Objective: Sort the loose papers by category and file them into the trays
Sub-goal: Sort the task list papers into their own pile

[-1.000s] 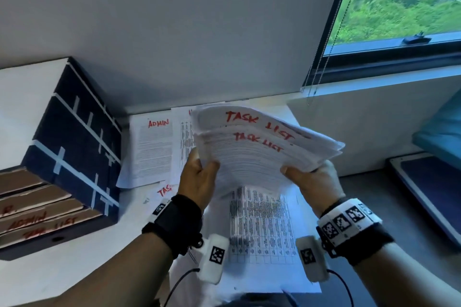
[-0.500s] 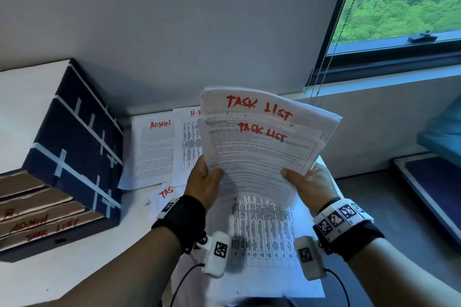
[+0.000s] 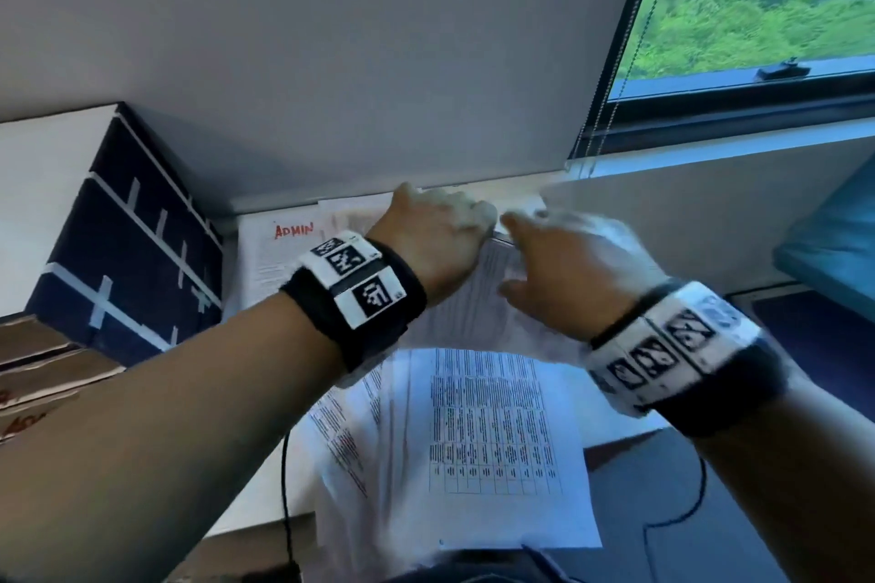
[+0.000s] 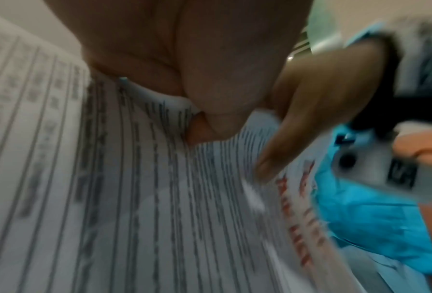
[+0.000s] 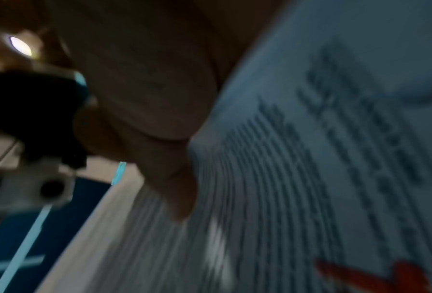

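At the back edge of the white desktop (image 3: 265,478), against the grey wall, a bundle of white printed sheets with red handwritten headings (image 3: 478,294) is being held from above by both hands. The left hand (image 3: 426,241) is grasping its left side, with the thumb pressed on the printed face in the left wrist view; the right hand (image 3: 568,279) is grasping the right side, though motion blur is hiding the fingers' exact lie. The step in hand is judged to be the gathering of one category into a single pile. Next, the bundle is likely to need squaring, then carrying left to the stack of brown cardboard trays with red labels (image 3: 33,374) at the desktop's left edge, beside the dark blue box with white tape strips (image 3: 123,251). One sheet headed ADMIN (image 3: 279,260) is lying flat near the back left; one table-printed sheet (image 3: 492,440) is lying at the front edge. About three tray edges are being shown.
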`<state>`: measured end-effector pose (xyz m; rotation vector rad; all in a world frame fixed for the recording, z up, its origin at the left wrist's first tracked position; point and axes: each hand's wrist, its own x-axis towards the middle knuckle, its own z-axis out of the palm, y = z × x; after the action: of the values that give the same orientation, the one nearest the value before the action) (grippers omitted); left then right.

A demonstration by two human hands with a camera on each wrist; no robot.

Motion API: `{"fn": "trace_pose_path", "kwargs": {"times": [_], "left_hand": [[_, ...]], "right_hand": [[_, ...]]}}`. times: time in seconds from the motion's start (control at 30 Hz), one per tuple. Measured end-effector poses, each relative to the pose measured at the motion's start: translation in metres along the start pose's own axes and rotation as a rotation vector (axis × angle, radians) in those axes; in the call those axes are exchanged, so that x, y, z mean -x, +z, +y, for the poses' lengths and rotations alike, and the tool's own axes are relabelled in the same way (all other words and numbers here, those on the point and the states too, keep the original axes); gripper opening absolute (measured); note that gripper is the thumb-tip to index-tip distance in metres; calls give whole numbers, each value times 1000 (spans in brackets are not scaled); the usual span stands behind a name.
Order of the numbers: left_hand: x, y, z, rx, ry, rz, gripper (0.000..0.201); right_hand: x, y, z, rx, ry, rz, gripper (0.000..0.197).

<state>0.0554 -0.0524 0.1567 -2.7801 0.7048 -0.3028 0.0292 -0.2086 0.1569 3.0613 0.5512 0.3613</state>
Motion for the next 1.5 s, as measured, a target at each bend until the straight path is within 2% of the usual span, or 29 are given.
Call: {"fn": "trace_pose_path", "kwargs": {"times": [0.07,0.13,0.2,0.23,0.27,0.33,0.43,0.53,0.57,0.63,0.67,0.73,0.8,0.87,0.93,1.0,1.07,1.17,1.2,1.33,1.5], "left_hand": [[-1,0,8,-50,77,-8,20],[2,12,1,0,67,115,22],[12,32,-14,93,-113,337,48],[21,40,-20,174,-257,435,63],[33,48,-26,306,-418,462,77],[54,60,-29,694,-725,361,100],[69,82,-18,1094,-916,107,111],[61,103,-12,1628,-970,-164,102],[59,108,-13,1816,-948,-197,96],[56,116,-18,2016,-908,-163,89],[54,114,-20,2041,-888,-118,74],[49,106,-20,2005,-823,-48,47],[44,93,-16,1915,-740,64,37],[42,80,-10,1808,-682,193,26],[44,71,-4,1737,-628,265,23],[51,72,0,1704,-601,304,22],[61,80,3,1714,-637,306,23],[68,89,8,1771,-677,255,31],[66,89,10,1765,-675,240,32],[48,78,16,1748,-645,296,26],[54,84,3,1757,-597,277,30]], "right_hand": [[-6,16,-3,6,41,-184,6],[-6,33,8,-133,146,-290,15],[-1,48,22,-448,321,-322,19],[2,54,30,-596,405,-301,19],[6,57,36,-694,461,-263,19],[14,59,49,-795,513,-235,14],[21,51,60,-1035,580,-204,3],[22,41,61,-1300,595,-225,13],[22,41,61,-1368,591,-265,17],[21,46,60,-1465,575,-332,22],[22,51,58,-1473,573,-331,23],[25,64,53,-1387,540,-222,22],[29,74,46,-1256,514,-57,22],[34,81,39,-1253,512,89,25],[38,89,35,-1307,541,176,21],[43,99,35,-1339,577,159,16],[51,104,35,-1368,581,95,25],[57,109,41,-1485,579,116,45],[55,110,42,-1494,584,125,46],[42,106,34,-1472,622,205,26],[45,97,44,-1590,514,260,31]]}}
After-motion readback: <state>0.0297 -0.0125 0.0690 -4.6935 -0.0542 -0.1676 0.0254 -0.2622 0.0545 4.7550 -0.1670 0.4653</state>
